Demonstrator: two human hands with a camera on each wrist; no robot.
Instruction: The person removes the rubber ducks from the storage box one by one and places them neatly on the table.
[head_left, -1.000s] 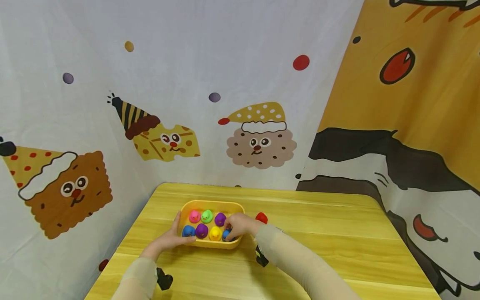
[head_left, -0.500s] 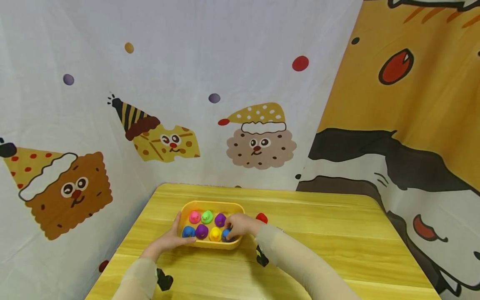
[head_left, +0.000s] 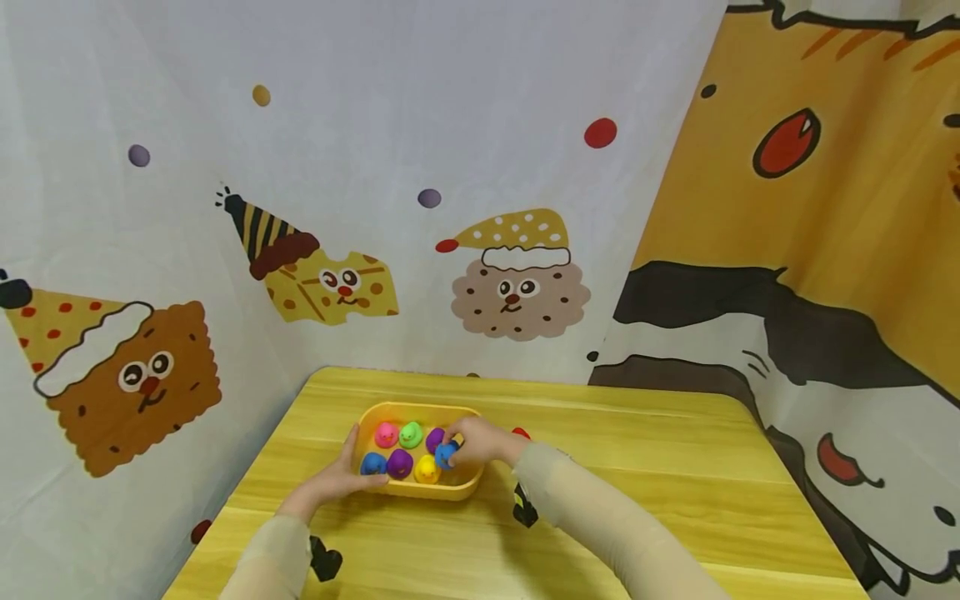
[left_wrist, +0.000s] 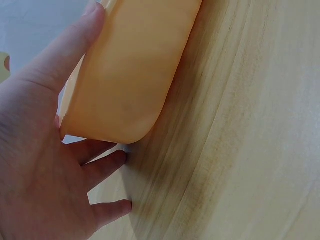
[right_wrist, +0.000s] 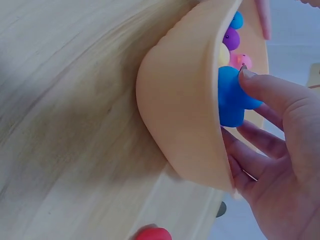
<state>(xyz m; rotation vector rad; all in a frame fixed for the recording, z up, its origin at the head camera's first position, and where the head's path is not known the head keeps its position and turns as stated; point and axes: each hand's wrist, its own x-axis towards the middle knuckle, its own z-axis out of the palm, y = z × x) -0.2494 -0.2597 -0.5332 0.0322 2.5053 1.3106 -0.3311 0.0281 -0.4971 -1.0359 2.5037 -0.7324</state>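
Observation:
The right hand [head_left: 480, 442] pinches a blue duck [head_left: 446, 454] at the right end of the yellow-orange tray [head_left: 427, 492]. In the right wrist view, thumb and fingers hold the blue duck [right_wrist: 230, 95] by the tray's rim. The left hand [head_left: 334, 479] grips the tray's left end, thumb along the near rim; the left wrist view has that hand [left_wrist: 55, 135] around the corner of the tray [left_wrist: 130, 70]. Inside lie a pink duck [head_left: 386, 434], a green duck [head_left: 411, 434], a yellow duck [head_left: 427, 470], another blue duck [head_left: 373, 464] and two purple ducks.
A red object [head_left: 521, 433] lies on the wooden table [head_left: 645, 467] just beyond the right wrist; the right wrist view shows it too [right_wrist: 154, 234]. A printed cloth [head_left: 360, 125] hangs behind the table.
The right hand has lifted the blue duck from the tray's near right corner and moved slightly up and left with it. The left hand keeps its hold on the tray.

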